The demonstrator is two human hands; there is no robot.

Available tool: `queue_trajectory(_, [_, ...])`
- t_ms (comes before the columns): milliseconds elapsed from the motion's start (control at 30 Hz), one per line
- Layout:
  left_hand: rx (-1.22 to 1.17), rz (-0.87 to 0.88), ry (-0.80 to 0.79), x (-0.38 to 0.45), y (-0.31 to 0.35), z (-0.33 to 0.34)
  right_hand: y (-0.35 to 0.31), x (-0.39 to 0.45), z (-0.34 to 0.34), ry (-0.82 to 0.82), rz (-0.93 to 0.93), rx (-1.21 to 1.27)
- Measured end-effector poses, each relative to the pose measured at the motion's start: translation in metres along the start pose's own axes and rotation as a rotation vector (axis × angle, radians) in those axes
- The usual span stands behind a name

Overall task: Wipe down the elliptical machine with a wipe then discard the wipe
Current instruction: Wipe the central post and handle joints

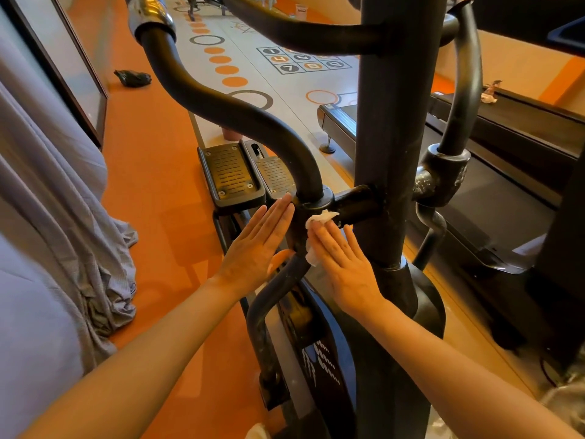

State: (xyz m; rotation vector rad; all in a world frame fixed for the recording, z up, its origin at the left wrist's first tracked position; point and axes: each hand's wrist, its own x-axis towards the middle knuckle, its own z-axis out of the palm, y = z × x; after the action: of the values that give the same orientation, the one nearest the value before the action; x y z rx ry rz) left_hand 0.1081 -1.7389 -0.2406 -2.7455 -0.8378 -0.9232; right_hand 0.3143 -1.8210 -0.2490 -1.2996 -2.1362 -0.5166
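Note:
The black elliptical machine fills the middle of the head view, with its upright post, curved handle arms and two pedals. My right hand presses a crumpled white wipe with straight fingers against the pivot joint where the left handle arm meets the crossbar. My left hand lies flat with straight fingers against the left side of that same joint. The wipe shows above and to the left of my right fingers; part of it is hidden under them.
Grey cloth is draped at the left. A treadmill stands to the right with a crumpled wipe on its rail. A black bag lies on the orange floor far left.

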Motion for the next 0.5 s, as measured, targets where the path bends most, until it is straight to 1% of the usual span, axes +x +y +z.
queue_trajectory(100, [0.009, -0.009, 0.002, 0.000, 0.003, 0.000, -0.007, 0.004, -0.002, 0.027, 0.190, 0.170])
queue_trajectory(200, [0.008, -0.032, 0.012, 0.000, 0.007, 0.002, -0.021, -0.003, 0.004, -0.021, 0.309, 0.319])
queue_trajectory(333, [0.039, -0.011, 0.023, -0.001, 0.008, 0.006, -0.019, -0.019, 0.013, -0.095, 0.343, 0.310])
queue_trajectory(500, [0.049, -0.044, 0.021, -0.001, 0.012, 0.008, -0.005, -0.015, -0.001, -0.090, 0.270, 0.293])
